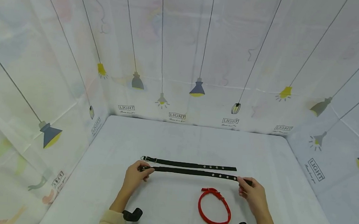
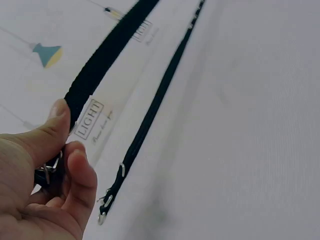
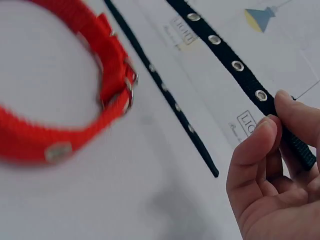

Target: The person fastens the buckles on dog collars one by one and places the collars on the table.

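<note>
My two hands stretch a black collar (image 1: 187, 171) straight between them, above the white table. The left hand (image 1: 135, 175) pinches its buckle end between thumb and fingers; metal hardware shows there in the left wrist view. At the other end, my right hand (image 1: 253, 194) pinches the strap just past the last metal eyelet (image 3: 261, 95), its tip sticking out beyond the fingers. Behind it a second black collar (image 1: 178, 163) lies flat and straight, buckle to the left, eyelets to the right. Nearer me, a red collar (image 1: 212, 223) is buckled into a loop, close to the right hand.
A white table (image 1: 170, 139) spreads out under everything. Pale cloth walls (image 1: 185, 48) printed with hanging lamps rise behind it and on both sides. Black wrist mounts (image 1: 132, 214) sit at both cuffs.
</note>
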### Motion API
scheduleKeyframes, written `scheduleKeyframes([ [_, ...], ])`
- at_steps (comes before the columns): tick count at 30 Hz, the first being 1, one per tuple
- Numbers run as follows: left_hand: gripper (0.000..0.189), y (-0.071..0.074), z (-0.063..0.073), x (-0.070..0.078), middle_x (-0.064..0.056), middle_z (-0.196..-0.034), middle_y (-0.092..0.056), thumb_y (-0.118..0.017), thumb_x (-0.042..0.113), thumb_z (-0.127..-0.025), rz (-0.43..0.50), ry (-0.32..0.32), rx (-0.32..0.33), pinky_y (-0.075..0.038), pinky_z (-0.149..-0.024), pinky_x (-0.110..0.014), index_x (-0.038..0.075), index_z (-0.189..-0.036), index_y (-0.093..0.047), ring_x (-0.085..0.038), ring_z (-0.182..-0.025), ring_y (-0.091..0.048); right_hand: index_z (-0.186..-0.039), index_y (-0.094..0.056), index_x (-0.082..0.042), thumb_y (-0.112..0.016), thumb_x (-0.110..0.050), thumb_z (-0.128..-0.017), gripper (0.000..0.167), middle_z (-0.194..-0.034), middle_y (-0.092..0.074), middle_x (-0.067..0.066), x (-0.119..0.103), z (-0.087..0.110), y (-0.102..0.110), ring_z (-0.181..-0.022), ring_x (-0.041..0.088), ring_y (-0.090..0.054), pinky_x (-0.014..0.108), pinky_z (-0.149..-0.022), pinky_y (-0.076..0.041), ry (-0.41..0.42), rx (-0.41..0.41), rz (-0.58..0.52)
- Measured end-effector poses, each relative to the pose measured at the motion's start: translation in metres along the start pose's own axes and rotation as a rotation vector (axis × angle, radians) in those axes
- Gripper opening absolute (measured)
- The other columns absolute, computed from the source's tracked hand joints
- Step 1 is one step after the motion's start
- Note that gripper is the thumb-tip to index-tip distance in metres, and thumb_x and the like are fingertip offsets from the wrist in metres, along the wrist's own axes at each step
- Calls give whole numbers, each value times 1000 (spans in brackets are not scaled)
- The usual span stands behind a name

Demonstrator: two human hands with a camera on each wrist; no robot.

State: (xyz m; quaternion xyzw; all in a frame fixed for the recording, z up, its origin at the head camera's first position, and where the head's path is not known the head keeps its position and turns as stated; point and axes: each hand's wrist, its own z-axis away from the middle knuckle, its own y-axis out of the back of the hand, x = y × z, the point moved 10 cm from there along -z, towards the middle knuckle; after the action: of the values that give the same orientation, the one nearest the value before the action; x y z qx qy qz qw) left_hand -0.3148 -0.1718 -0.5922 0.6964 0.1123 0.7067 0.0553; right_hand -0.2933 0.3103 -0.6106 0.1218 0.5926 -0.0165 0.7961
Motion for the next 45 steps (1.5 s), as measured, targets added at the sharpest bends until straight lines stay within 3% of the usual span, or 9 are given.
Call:
scheduleKeyframes([
  [4,35,-2,5,-11,-12,-93,-70,-72,19,-93,457,117,47,-60,-73,-26,-2,-115,-58,-14,-78,-70,-108,-59,-12,-70,-40,-92,34,-87,-62,-3,5,7,-6,-80,10,-60,21,-71,-55,-88,-36,-291],
  [7,27,-8,9,-14,-2,-97,-68,-63,23,-98,722,177,69,-58,-80,-23,2,-116,-59,-11,-85,-69,-102,-62,-17,-64,-36,-97,20,-88,-62,-5,1,13,-15,-84,7,-59,19,-76,-54,-111,-92,-508],
  [14,28,-32,22,-1,6,-99,-67,-45,34,-104,1312,275,-44,-50,-90,-26,19,-99,-68,-9,-95,-65,-107,-60,-14,-47,-32,-105,23,-108,-67,-2,-17,30,-38,-103,10,-67,21,-90,-55,-54,-250,-823],
  [18,28,-44,28,3,6,-98,-66,-48,45,-97,1515,339,-80,-44,-99,-34,23,-97,-64,-10,-104,-66,-110,-54,-9,-43,-30,-106,24,-113,-71,4,-25,36,-46,-106,15,-71,25,-94,-55,-16,-285,-922],
  [22,28,-52,30,2,4,-89,-61,-50,50,-92,1626,374,-24,-43,-98,-36,23,-97,-59,-12,-96,-64,-111,-46,-9,-45,-31,-105,23,-109,-69,4,-26,40,-49,-106,16,-71,28,-97,-54,-21,-242,-936],
  [28,34,-57,32,4,2,-70,-51,-42,48,-95,1657,367,65,-41,-72,-24,16,-91,-51,-11,-62,-47,-111,-45,-12,-49,-28,-105,18,-102,-64,0,-20,45,-55,-103,11,-69,22,-93,-54,-98,-124,-879],
  [33,34,-60,37,0,5,-67,-44,-35,47,-103,1471,393,95,-35,-61,-21,15,-91,-37,-7,-55,-39,-107,-52,-13,-51,-28,-105,15,-100,-64,-3,-20,48,-61,-99,9,-65,19,-89,-52,-108,-91,-795],
  [37,29,-59,40,-4,7,-70,-43,-39,46,-105,1286,388,120,-36,-58,-18,18,-98,-34,-5,-54,-38,-121,-54,-16,-53,-33,-105,24,-99,-66,-8,-19,51,-66,-98,7,-66,20,-89,-52,-113,-64,-617],
  [45,29,-59,45,0,8,-76,-41,-53,40,-103,1030,282,178,-35,-54,-16,15,-113,-42,-1,-53,-34,-146,-48,-21,-49,-39,-106,44,-97,-59,-5,-28,60,-84,-90,13,-61,29,-91,-52,-75,-78,-368],
])
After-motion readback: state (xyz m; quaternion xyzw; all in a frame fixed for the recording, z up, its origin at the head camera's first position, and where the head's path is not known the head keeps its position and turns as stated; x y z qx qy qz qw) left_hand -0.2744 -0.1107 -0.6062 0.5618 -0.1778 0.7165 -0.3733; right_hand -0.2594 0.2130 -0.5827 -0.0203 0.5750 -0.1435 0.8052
